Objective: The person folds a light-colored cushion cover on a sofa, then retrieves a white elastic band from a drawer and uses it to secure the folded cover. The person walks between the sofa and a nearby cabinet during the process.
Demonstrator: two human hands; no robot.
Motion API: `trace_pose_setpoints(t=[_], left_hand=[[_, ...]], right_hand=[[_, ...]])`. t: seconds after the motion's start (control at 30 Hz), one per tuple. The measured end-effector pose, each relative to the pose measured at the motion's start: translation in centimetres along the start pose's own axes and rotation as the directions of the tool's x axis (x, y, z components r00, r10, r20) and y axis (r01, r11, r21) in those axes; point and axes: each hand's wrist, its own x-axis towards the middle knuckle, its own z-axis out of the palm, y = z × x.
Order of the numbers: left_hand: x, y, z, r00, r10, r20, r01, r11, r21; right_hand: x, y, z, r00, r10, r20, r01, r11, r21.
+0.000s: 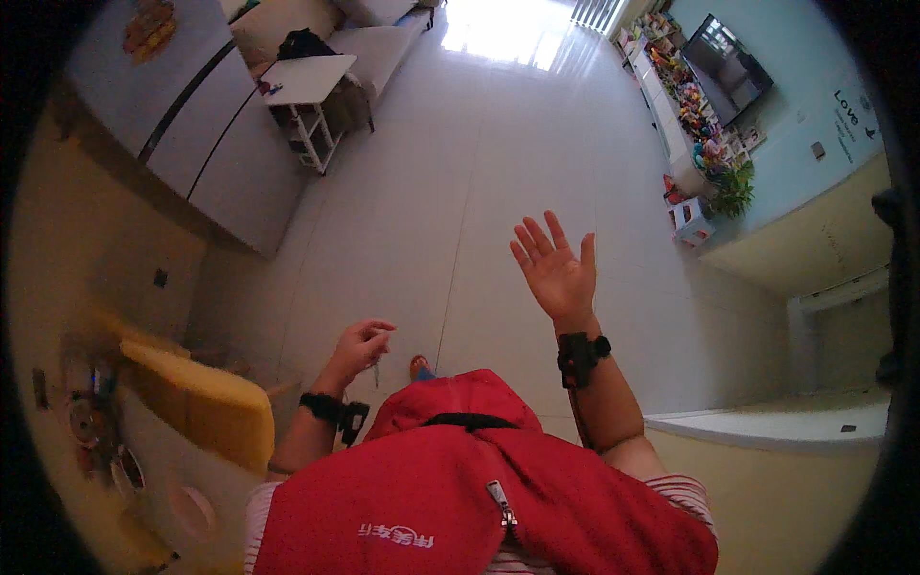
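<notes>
My right hand point(560, 284) is held out over the tiled floor point(474, 215), palm up, with fingers spread and nothing on it. My left hand point(361, 350) is lower, near my body, with its fingers curled inward. A thin dangling strip point(376, 374) shows just under those fingers; its kind is unclear, and I cannot tell whether the hand grips it. Both wrists carry black strapped devices, one on the left wrist point(334, 413) and one on the right wrist point(581, 357). A red vest point(431, 489) with a zipper covers my front.
At left are a grey refrigerator point(223, 151), a white side table point(309, 79), a sofa point(381, 50) and a yellow chair point(208, 402). A low white cabinet point(665, 108) under a wall television point(727, 68) bears many small items at right. A plastic stool point(691, 221) stands beside a potted plant point(733, 190).
</notes>
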Motion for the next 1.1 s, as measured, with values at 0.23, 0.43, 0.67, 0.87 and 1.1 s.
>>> trace_pose_setpoints(t=[0.23,0.43,0.67,0.87,1.1], left_hand=[[22.6,11.7,8.2,0.765,0.195,0.614,-0.235,0.972,-0.017],[41.7,19.8,11.1,0.804,0.222,0.551,-0.22,0.973,-0.071],[66.5,30.1,4.8,0.832,0.302,0.466,-0.41,0.9,0.148],[82.8,35.4,-1.5,0.678,0.523,0.516,-0.665,0.736,0.127],[99.4,45.9,-4.8,0.64,0.508,0.577,-0.615,0.789,-0.012]], right_hand=[[19.8,-3.9,0.6,0.987,-0.105,0.125,0.087,0.986,0.141],[40.3,-9.4,-1.1,0.996,-0.082,-0.027,0.086,0.979,0.183],[68.2,-14.3,1.4,0.995,0.07,0.073,-0.084,0.972,0.219],[85.5,-16.9,2.2,0.995,0.056,0.087,-0.087,0.908,0.409],[101.8,-24.5,5.5,0.992,0.012,0.125,-0.072,0.87,0.488]])
